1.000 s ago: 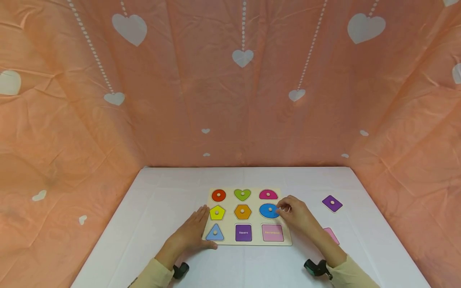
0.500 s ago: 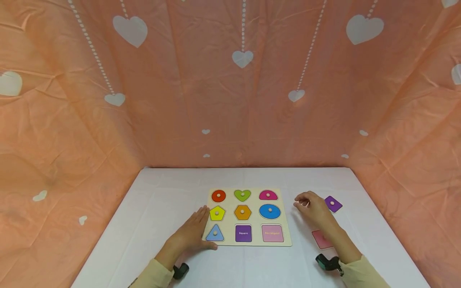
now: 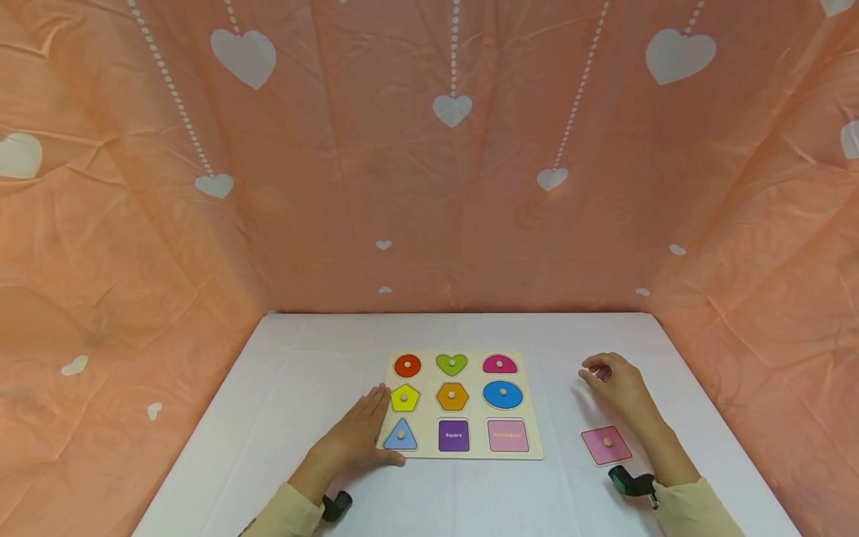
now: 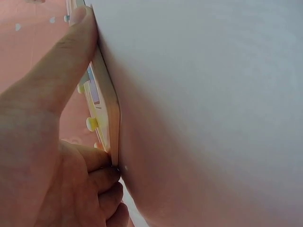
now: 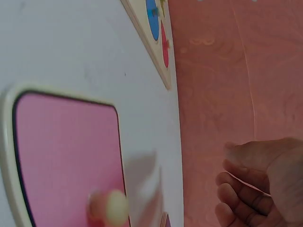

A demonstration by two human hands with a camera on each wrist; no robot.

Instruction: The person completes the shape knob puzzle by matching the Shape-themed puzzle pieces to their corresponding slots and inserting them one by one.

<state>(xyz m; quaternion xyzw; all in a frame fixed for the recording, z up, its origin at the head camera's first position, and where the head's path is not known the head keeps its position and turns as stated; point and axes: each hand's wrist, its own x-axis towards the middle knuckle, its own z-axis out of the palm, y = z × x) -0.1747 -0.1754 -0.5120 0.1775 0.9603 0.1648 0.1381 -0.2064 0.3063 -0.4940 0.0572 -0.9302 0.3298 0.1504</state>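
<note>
A wooden peg puzzle board (image 3: 420, 418) lies on the white table. My left hand (image 3: 356, 431) rests along its left edge, fingers straight and thumb at the near corner; in the left wrist view the fingertips touch the board's side. To the right of the board, my right hand (image 3: 619, 384) hovers over the table with loosely bent fingers and nothing between them. A pink rectangular piece (image 3: 607, 445) with a knob lies nearer me. The head view hides the purple square piece behind my right hand; its edge (image 5: 165, 220) shows in the right wrist view.
Seven knobbed shapes sit in the board, among them a blue oval (image 3: 495, 400) and an orange hexagon (image 3: 452, 405). Two bare recesses, a purple square (image 3: 453, 443) and a pink rectangle (image 3: 508, 445), show in the near row. A peach curtain (image 3: 429, 209) surrounds the table.
My right hand has left the blue oval and moved right, away from the board, now covering the purple piece. The pink piece has come fully into sight. My left hand stays put.
</note>
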